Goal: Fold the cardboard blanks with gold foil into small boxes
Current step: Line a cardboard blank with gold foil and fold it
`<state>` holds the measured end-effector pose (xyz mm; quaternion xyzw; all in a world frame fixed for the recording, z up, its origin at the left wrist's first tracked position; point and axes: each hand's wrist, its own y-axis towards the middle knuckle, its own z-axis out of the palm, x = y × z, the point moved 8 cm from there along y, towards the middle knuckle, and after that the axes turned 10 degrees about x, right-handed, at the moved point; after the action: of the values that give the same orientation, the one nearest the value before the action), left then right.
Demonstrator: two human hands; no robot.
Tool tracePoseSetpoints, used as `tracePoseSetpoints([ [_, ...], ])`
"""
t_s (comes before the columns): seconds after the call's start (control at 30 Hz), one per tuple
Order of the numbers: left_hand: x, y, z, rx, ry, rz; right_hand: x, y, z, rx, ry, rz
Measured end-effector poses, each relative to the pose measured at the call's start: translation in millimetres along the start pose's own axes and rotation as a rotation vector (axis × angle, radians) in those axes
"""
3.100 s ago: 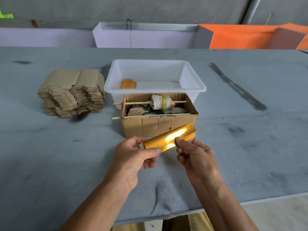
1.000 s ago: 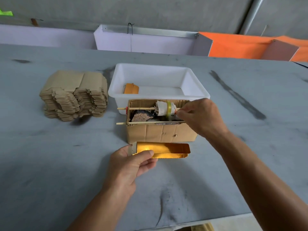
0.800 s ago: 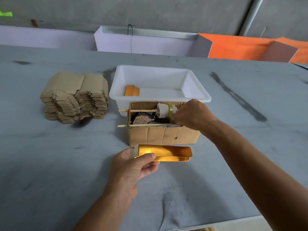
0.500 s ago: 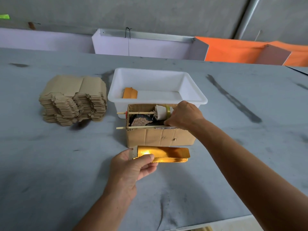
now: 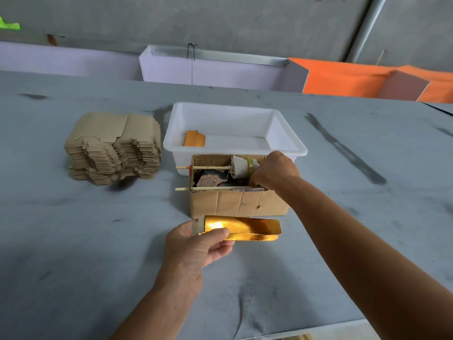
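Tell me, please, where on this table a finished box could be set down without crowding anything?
Bare table lies right of the cardboard box, and near the left edge below the stack of blanks. It is crowded between stack, white tub and box.

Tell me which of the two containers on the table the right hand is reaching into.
The brown cardboard box, nearer the person, with sticks across its top. The right hand is at its right end; the white plastic tub behind it is untouched.
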<state>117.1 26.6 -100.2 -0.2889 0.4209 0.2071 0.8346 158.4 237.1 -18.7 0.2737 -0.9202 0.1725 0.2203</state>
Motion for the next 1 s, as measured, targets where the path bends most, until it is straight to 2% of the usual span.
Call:
tracePoseSetpoints([
  [0.33, 0.1, -0.1, 4.7, 0.012, 0.023, 0.0, 1.3, 3.1, 4.3, 0.075, -0.025, 0.0],
  [0.6, 0.9, -0.1, 4.0, 0.01, 0.038, 0.002, -2.9, 4.6, 2.1, 0.025, 0.068, 0.02],
  [0.87, 0.7, -1.2, 7.8, 0.014, 0.022, 0.006, -3.3, 1.1, -2.2, 0.08, 0.168, 0.053],
  [1.0, 0.6, -1.2, 7.3, 0.015, 0.033, 0.007, 0.9, -2.0, -1.1, 0.164, 0.184, 0.065],
])
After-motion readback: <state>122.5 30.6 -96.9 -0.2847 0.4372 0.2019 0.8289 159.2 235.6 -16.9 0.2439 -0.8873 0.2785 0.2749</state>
